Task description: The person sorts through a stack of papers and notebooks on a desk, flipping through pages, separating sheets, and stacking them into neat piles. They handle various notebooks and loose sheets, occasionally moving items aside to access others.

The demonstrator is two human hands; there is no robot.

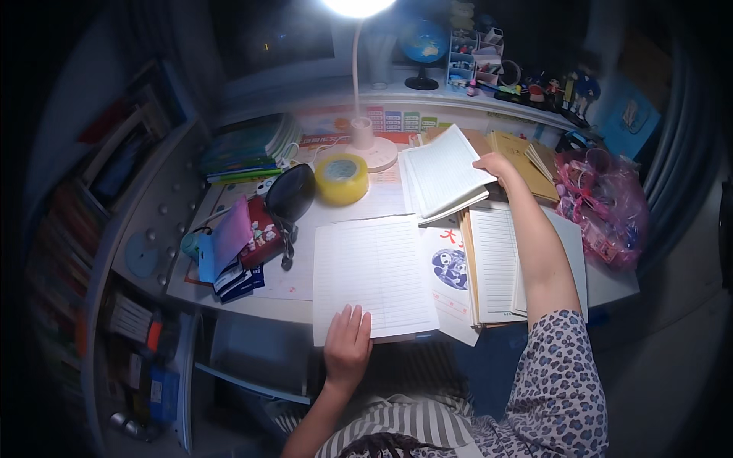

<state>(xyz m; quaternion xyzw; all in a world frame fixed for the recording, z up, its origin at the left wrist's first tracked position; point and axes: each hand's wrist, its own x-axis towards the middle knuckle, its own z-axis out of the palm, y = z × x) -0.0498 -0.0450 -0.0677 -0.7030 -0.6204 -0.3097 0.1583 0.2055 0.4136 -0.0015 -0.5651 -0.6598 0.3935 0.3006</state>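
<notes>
My left hand [348,343] rests with its fingers flat on the lower edge of a lined paper sheet [372,269] at the desk's front edge. Farther back on the right, my right hand [493,167] holds the right edge of a stack of lined paper [444,172], its thumb on top; the stack's lower edge is slightly raised. Between the two lies a booklet with red characters and a round picture [449,269]. Beside it, partly under my right forearm, are open lined notebooks [493,263].
A roll of yellow tape [342,180], a lamp base [372,151] and a red box [266,237] stand behind and left. Brown notebooks [518,160] and a pink plastic bag [607,206] lie right. An open drawer [257,355] juts out below the desk's left front.
</notes>
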